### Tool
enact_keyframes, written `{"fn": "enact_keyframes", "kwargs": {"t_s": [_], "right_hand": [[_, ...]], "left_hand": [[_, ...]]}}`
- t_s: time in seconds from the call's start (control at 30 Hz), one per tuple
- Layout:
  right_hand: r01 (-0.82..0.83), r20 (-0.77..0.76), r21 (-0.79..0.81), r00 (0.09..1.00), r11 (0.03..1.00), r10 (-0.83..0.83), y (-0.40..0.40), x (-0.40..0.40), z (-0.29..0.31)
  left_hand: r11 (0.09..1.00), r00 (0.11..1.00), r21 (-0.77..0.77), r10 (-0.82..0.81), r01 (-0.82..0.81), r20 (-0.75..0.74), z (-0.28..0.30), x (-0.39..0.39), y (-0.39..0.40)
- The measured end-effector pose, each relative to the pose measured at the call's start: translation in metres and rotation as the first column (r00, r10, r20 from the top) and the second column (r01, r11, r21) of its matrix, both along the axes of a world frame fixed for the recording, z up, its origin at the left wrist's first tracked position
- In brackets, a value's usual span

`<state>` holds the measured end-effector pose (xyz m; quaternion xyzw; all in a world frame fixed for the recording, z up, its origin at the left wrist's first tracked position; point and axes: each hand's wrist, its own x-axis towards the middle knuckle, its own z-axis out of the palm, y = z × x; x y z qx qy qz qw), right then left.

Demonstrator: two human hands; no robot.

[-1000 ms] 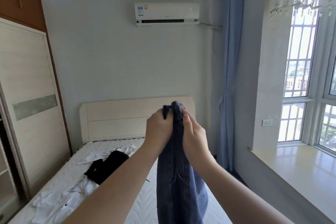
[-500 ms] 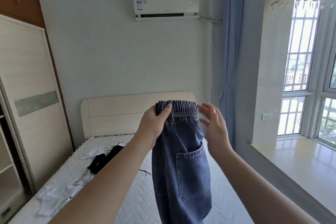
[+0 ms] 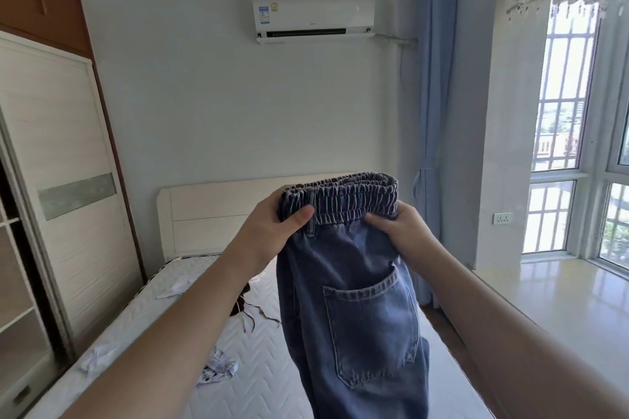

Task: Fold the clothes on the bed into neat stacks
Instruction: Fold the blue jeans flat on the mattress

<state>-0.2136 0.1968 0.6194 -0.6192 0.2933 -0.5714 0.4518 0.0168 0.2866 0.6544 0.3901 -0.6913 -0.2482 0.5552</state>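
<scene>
Two hands up in front of me, both on the jeans [image 3: 354, 309]. Left hand [image 3: 272, 231] has its grip clamped on the left end of the elastic waistband [image 3: 340, 196], thumb across the front by a belt loop. Right hand [image 3: 405, 231] pinches the denim just under the right end of the waistband, fingers curled into the fabric.

Jeans are held in the air over the bed [image 3: 258, 350], not touching it as far as I can see. Long axis runs vertical: waistband on top and roughly level, legs hanging straight down and out of the bottom edge of the view. Back pocket [image 3: 371, 326] faces me (so I'm looking at the seat side). Waistband mouth is spread between the two hands.

On the mattress, left of the jeans: a dark garment [image 3: 243, 299] mostly hidden behind my left forearm, with loose cords trailing off it, and a few crumpled white pieces [image 3: 218, 367] scattered toward the near left edge. I can't tell what kind of garments those are.

Headboard [image 3: 211, 214] sits behind the hands, wardrobe [image 3: 58, 180] on the left, air conditioner [image 3: 313, 19] on the far wall, blue curtain [image 3: 435, 95] and window [image 3: 571, 112] on the right.
</scene>
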Motion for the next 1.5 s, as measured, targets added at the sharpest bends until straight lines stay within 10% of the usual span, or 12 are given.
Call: {"fn": "enact_keyframes", "kwargs": {"t_s": [0.13, 0.33, 0.63, 0.87, 1.03, 1.2, 1.5], "right_hand": [[0.065, -0.007, -0.090, 0.998, 0.994, -0.066, 0.010, 0.003, 0.004], [0.027, -0.094, -0.153, 0.995, 0.988, -0.042, 0.035, 0.016, 0.013], [0.035, -0.255, -0.109, 0.965, 0.993, -0.062, 0.051, 0.018, 0.003], [-0.166, -0.154, 0.147, 0.970, 0.975, 0.188, 0.049, -0.023, -0.085], [0.209, -0.402, 0.297, 0.912, 0.932, -0.076, 0.058, -0.041, -0.175], [0.405, -0.513, 0.633, 0.858, 0.660, -0.035, 0.073, -0.056, -0.247], [-0.077, -0.007, 0.760, 0.992, 0.645, 0.126, 0.074, -0.055, -0.292]], "left_hand": [[0.998, 0.956, -0.017, 0.064, -0.061, 0.286, 0.010, 0.023, 0.011], [0.964, 0.611, -0.016, 0.180, -0.264, 0.771, 0.050, 0.019, 0.025], [0.974, 0.473, 0.000, 0.111, -0.228, 0.874, 0.056, -0.018, -0.001], [0.975, 0.531, 0.081, 0.043, -0.208, 0.846, 0.010, -0.022, -0.017], [0.964, 0.612, 0.144, 0.024, -0.223, 0.791, -0.025, -0.020, -0.019], [0.945, 0.672, 0.213, 0.008, -0.246, 0.740, -0.042, -0.010, -0.020], [0.943, 0.764, 0.247, 0.013, -0.224, 0.645, -0.046, 0.017, -0.014]]}}
